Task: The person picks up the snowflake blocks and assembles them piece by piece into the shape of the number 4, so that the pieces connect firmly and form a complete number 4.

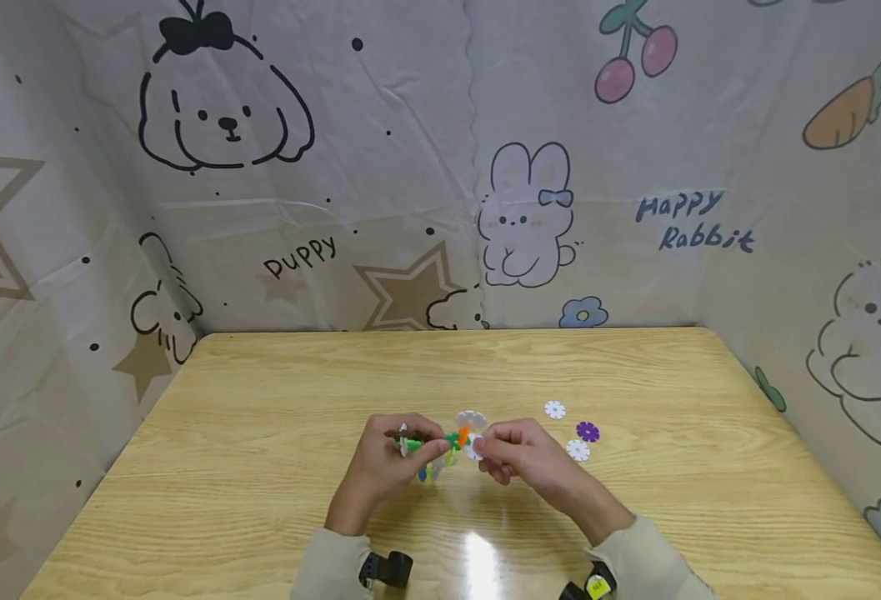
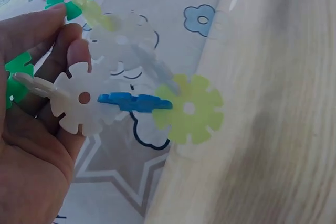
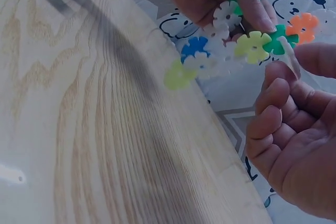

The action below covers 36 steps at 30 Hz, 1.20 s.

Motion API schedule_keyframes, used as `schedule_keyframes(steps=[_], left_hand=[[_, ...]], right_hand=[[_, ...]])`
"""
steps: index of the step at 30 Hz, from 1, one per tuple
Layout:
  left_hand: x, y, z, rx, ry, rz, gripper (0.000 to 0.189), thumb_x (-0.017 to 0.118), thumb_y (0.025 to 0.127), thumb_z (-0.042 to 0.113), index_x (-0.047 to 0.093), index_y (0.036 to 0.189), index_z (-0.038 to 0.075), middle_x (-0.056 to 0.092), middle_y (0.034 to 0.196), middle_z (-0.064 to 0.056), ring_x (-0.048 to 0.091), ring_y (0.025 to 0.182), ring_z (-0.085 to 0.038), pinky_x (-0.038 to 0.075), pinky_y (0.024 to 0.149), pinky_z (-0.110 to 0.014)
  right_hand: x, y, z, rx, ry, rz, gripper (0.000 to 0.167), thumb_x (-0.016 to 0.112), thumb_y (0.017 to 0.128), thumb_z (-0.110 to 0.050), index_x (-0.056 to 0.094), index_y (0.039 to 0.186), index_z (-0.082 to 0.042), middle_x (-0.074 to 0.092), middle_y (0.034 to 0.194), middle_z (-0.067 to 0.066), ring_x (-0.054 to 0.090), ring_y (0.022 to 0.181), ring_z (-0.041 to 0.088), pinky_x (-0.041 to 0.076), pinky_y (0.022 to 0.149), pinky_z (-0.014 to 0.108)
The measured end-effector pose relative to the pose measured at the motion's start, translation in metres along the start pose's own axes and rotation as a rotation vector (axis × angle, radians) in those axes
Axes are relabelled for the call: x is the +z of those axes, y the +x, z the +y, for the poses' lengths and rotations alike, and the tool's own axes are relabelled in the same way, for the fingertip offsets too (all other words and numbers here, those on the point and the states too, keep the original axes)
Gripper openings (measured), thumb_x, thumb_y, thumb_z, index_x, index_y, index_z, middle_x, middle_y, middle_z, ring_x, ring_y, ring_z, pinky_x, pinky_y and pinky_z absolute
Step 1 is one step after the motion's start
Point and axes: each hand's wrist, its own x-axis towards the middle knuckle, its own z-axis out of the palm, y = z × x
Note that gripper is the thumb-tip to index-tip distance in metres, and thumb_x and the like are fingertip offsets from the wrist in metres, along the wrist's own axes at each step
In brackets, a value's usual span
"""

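Observation:
A chain of interlocking flower-shaped plastic discs hangs between my hands above the table. My left hand (image 1: 383,467) pinches its green disc (image 3: 274,45) between thumb and fingers. Fixed to that piece are an orange disc (image 3: 302,26) and a yellow disc (image 3: 252,48). In the left wrist view the chain bends round through a blue disc (image 2: 134,102), a yellow-green disc (image 2: 207,109) and a whitish disc (image 2: 70,90), back into the left palm. My right hand (image 1: 533,458) pinches a white disc (image 3: 291,61), seen edge-on, against the green disc.
Two loose white discs (image 1: 555,409) and a purple disc (image 1: 588,432) lie on the wooden table (image 1: 275,392), to the right of my hands. A patterned cloth (image 1: 395,167) hangs behind the table and along both sides.

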Motion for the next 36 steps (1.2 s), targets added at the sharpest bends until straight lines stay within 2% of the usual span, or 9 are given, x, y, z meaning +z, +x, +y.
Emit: schedule_keyframes(steps=[4, 11, 14, 20, 27, 36], left_hand=[[-0.003, 0.000, 0.003, -0.078, 0.030, 0.010, 0.007, 0.079, 0.085, 0.002, 0.076, 0.081, 0.007, 0.073, 0.082, -0.002, 0.066, 0.071, -0.013, 0.054, 0.065, -0.032], [-0.006, 0.000, 0.004, -0.147, 0.057, 0.012, 0.007, 0.080, 0.085, 0.005, 0.076, 0.081, 0.009, 0.073, 0.081, 0.002, 0.063, 0.068, -0.013, 0.050, 0.060, -0.030], [-0.007, -0.001, 0.004, -0.161, 0.070, 0.017, 0.008, 0.080, 0.085, 0.006, 0.076, 0.080, 0.010, 0.073, 0.081, 0.003, 0.062, 0.066, -0.012, 0.048, 0.057, -0.028], [-0.009, -0.004, 0.005, -0.186, 0.089, 0.029, 0.009, 0.080, 0.085, 0.005, 0.076, 0.080, 0.012, 0.072, 0.081, 0.006, 0.060, 0.065, -0.013, 0.041, 0.050, -0.025], [-0.009, -0.005, 0.004, -0.196, 0.090, 0.032, 0.009, 0.080, 0.085, 0.005, 0.077, 0.079, 0.012, 0.072, 0.080, 0.004, 0.060, 0.065, -0.013, 0.044, 0.052, -0.026], [-0.009, -0.007, 0.002, -0.180, 0.076, 0.022, 0.008, 0.080, 0.085, 0.006, 0.077, 0.080, 0.010, 0.072, 0.080, 0.002, 0.060, 0.064, -0.012, 0.045, 0.054, -0.027]], right_hand=[[-0.004, 0.000, 0.002, -0.011, -0.038, -0.012, 0.034, 0.059, 0.101, -0.018, 0.061, 0.090, 0.014, 0.059, 0.074, 0.008, 0.049, 0.064, 0.014, 0.042, 0.061, 0.025], [-0.013, -0.004, 0.005, 0.021, -0.106, 0.006, 0.030, 0.064, 0.099, -0.023, 0.067, 0.099, 0.007, 0.057, 0.074, 0.006, 0.050, 0.066, 0.015, 0.044, 0.063, 0.028], [-0.018, -0.006, 0.004, 0.039, -0.141, 0.030, 0.030, 0.066, 0.098, -0.022, 0.067, 0.103, 0.008, 0.059, 0.077, 0.008, 0.052, 0.068, 0.016, 0.046, 0.063, 0.028], [-0.027, -0.011, 0.001, 0.075, -0.234, 0.084, 0.029, 0.070, 0.095, -0.021, 0.069, 0.103, 0.006, 0.062, 0.081, 0.014, 0.057, 0.071, 0.019, 0.050, 0.063, 0.031], [-0.038, -0.015, 0.002, 0.114, -0.283, 0.126, 0.027, 0.071, 0.094, -0.019, 0.069, 0.102, 0.006, 0.062, 0.081, 0.014, 0.056, 0.070, 0.020, 0.051, 0.065, 0.033], [-0.051, -0.018, 0.007, 0.140, -0.416, 0.192, 0.025, 0.071, 0.094, -0.023, 0.071, 0.100, 0.001, 0.066, 0.089, 0.014, 0.061, 0.078, 0.026, 0.053, 0.067, 0.037]])
